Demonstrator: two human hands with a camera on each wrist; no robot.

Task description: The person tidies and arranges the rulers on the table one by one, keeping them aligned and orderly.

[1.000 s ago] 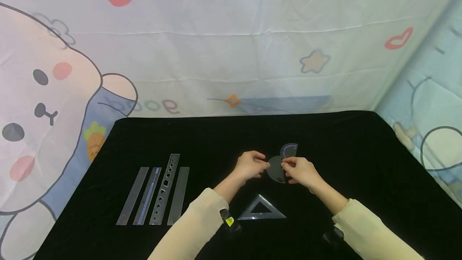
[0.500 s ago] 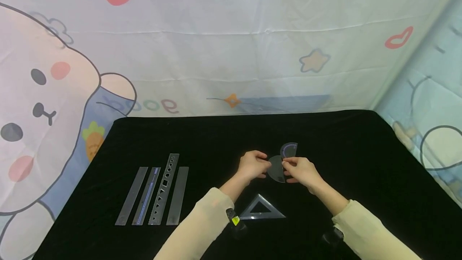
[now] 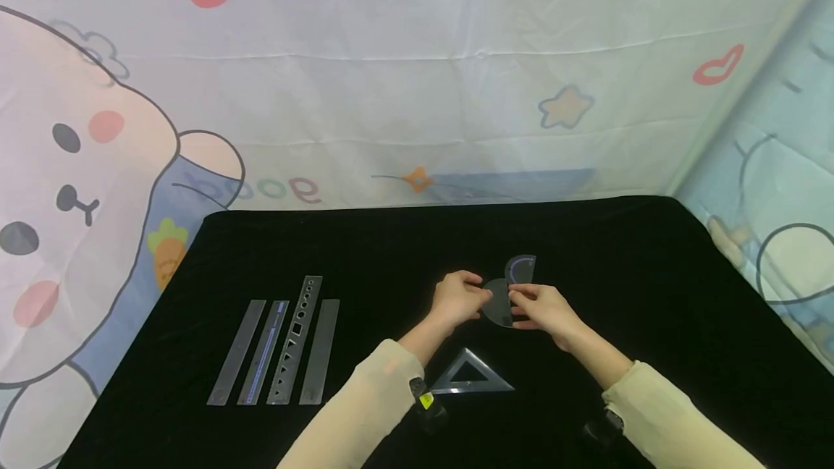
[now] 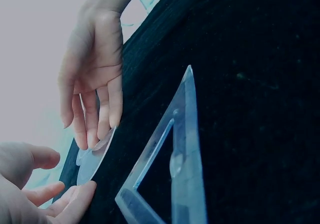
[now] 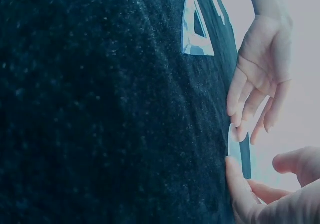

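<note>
In the head view a clear semicircular protractor [image 3: 498, 308] lies flat on the black cloth, its straight edge to the right. My left hand [image 3: 457, 298] touches its curved left side with the fingertips. On the straight side the fingertips of my right hand [image 3: 546, 312] touch it. Both wrist views show each thumb held apart from the fingers, with nothing pinched. Just behind lies a smaller protractor [image 3: 521, 269] with purple markings, partly covered by my right hand. A clear triangular set square [image 4: 187, 134] lies nearer to me, between my forearms.
On the left of the cloth several rulers lie side by side: a plain ruler [image 3: 237, 353], a purple-marked ruler [image 3: 263, 353], a stencil ruler [image 3: 296, 342] with cut-out shapes, and another plain ruler [image 3: 320, 353]. A printed curtain [image 3: 404, 93] hangs behind the table.
My left hand has shifted slightly right, closer against the large protractor. My right hand stays nearly in place. The protractors, set square and rulers keep their arrangement.
</note>
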